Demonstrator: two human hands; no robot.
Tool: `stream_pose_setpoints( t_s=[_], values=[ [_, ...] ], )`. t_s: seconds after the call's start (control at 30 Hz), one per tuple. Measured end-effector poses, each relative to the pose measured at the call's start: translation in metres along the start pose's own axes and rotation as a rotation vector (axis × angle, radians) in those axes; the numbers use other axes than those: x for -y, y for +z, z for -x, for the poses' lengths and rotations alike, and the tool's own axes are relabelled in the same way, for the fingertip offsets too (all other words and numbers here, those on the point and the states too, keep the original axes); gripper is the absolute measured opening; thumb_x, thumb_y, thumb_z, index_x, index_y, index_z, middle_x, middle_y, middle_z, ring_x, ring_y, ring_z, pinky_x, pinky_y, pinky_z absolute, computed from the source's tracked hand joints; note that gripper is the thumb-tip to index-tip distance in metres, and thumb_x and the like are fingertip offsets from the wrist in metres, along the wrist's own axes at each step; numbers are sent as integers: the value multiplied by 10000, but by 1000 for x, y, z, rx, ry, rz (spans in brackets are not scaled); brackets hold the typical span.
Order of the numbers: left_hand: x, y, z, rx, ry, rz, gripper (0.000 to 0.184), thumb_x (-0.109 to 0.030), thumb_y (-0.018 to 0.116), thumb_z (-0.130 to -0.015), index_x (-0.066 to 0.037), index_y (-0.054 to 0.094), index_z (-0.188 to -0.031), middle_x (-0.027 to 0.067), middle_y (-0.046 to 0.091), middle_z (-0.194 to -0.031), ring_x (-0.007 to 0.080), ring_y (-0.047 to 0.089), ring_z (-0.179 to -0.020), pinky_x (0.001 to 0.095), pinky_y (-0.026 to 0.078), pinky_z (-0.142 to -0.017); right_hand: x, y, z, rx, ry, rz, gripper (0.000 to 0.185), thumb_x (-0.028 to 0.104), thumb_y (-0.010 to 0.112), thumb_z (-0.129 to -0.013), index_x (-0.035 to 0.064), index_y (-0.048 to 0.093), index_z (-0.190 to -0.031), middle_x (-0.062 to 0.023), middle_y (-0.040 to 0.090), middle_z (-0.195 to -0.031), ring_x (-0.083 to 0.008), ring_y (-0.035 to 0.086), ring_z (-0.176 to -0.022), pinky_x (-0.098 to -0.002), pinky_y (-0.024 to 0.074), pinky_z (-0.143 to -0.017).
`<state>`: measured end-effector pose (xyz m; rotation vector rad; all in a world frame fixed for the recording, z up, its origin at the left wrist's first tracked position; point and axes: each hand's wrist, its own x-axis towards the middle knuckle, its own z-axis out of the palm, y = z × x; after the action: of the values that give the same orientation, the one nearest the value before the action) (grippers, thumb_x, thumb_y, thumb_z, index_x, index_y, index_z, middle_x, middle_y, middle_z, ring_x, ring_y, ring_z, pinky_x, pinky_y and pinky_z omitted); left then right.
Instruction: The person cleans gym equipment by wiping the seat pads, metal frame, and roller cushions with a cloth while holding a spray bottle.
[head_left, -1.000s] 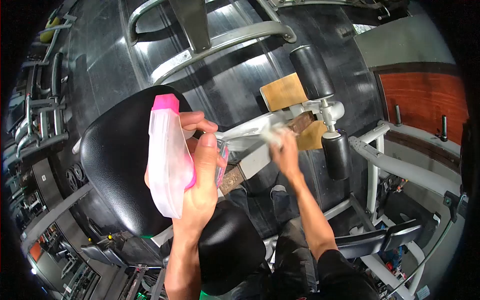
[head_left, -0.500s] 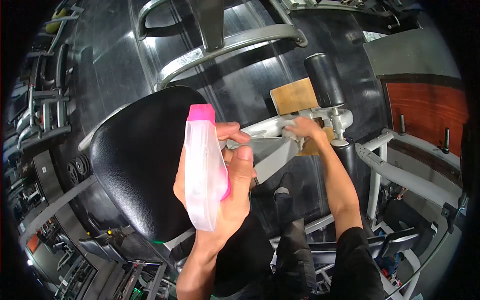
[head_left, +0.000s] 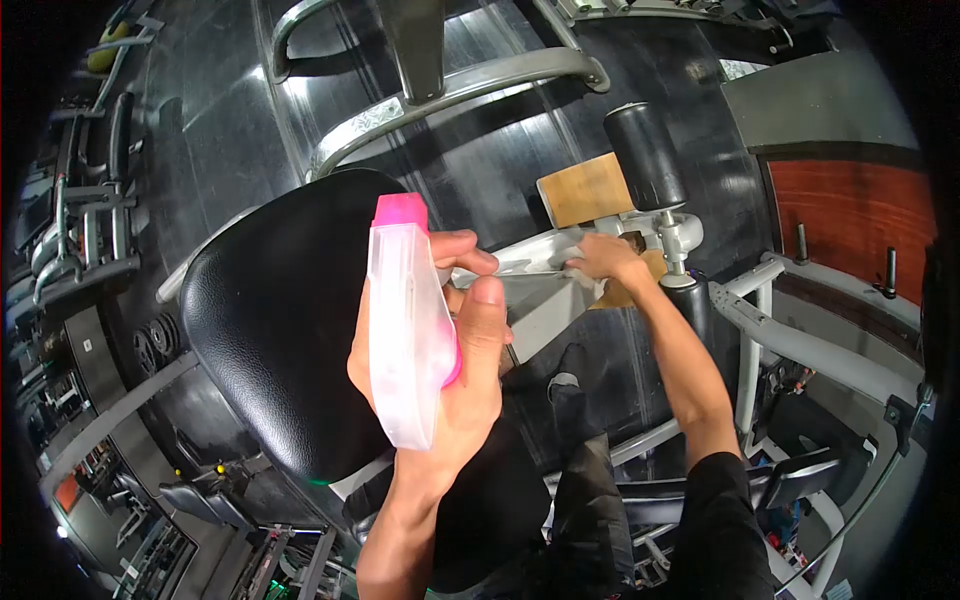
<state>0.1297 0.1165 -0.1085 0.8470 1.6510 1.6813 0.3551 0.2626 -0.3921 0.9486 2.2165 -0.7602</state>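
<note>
My left hand [head_left: 450,370] is wrapped round a spray bottle [head_left: 405,330] with a milky head and a pink nozzle, held upright above a black padded seat [head_left: 290,320]. Farther right, my right hand [head_left: 608,258] rests at the grey metal frame [head_left: 550,325] of the machine, close to its roller joint. The fingers are bent against the metal. A pale cloth shows only in part beneath them.
Two black foam rollers, the upper one [head_left: 645,155] near a wooden board [head_left: 584,190], stand beyond my right hand. A curved metal machine base [head_left: 480,85] crosses the top. A white tube frame [head_left: 800,340] is at the right.
My right hand has moved right along the frame toward the rollers with the cloth. My left hand and the spray bottle sit farther right in view, which has also shifted.
</note>
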Motion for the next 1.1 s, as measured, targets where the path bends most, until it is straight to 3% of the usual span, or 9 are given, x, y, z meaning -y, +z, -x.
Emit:
stream_pose_setpoints(
  t_s=[0.3,0.5,0.57,0.7,0.77,0.87,0.97,1.03,1.1],
  values=[
    [3,0,0,10,57,-13,275,-34,682,-907,50,595,-1154,98,658,-920,75,576,-602,223,481,-543,126,-53,28,293,-411,-373,688,619,595,-877,-46,699,-1015,-267,694,-988,-410,666,-927,-455,521,-819],
    [3,1,-1,11,25,-13,278,-28,681,-904,52,596,-1157,97,660,-913,71,581,-597,221,469,-534,50,-15,-8,277,-176,-101,501,506,655,-854,24,739,-964,-221,715,-934,-388,691,-907,-451,539,-769],
    [0,1,-2,1,15,-3,279,-26,680,-903,54,596,-1157,98,660,-912,72,583,-596,222,471,-536,46,-10,-9,114,76,66,406,459,673,-836,80,760,-953,-176,730,-951,-358,702,-924,-432,552,-786],
    [1,0,-3,-17,39,-11,287,-25,681,-901,61,592,-1160,100,659,-910,75,585,-594,223,471,-539,131,-44,29,232,-144,-106,585,596,606,-875,62,711,-1088,-159,700,-1129,-370,669,-1033,-456,536,-869],
    [2,0,-4,-15,43,-17,287,-22,679,-901,63,591,-1161,98,658,-908,75,584,-591,222,468,-538,143,-54,47,184,-271,-273,583,593,601,-879,48,716,-1050,-170,711,-1071,-389,673,-1003,-448,542,-856],
    [1,2,-3,-8,38,-7,287,-14,674,-899,65,589,-1162,96,657,-906,77,583,-588,222,462,-535,92,-25,4,255,-266,-266,579,596,632,-854,53,723,-1034,-166,723,-1021,-389,683,-973,-428,549,-839],
    [-1,1,-4,8,14,-10,286,-4,665,-899,65,587,-1165,94,656,-905,77,582,-586,223,459,-532,37,-6,-13,311,-42,117,576,597,660,-828,53,734,-1003,-170,728,-996,-382,693,-948,-419,556,-818],
    [-2,2,-3,18,7,-16,285,1,660,-899,66,585,-1166,93,656,-905,77,582,-584,223,457,-531,19,-4,-12,60,68,19,420,421,640,-839,17,747,-889,-230,711,-910,-383,697,-836,-466,543,-740],
    [0,3,-3,11,19,-10,286,-1,659,-900,68,585,-1167,93,656,-907,79,585,-583,225,463,-534,46,-10,-7,107,27,19,522,531,639,-828,32,745,-937,-211,716,-961,-370,695,-907,-461,546,-788]
  ],
)
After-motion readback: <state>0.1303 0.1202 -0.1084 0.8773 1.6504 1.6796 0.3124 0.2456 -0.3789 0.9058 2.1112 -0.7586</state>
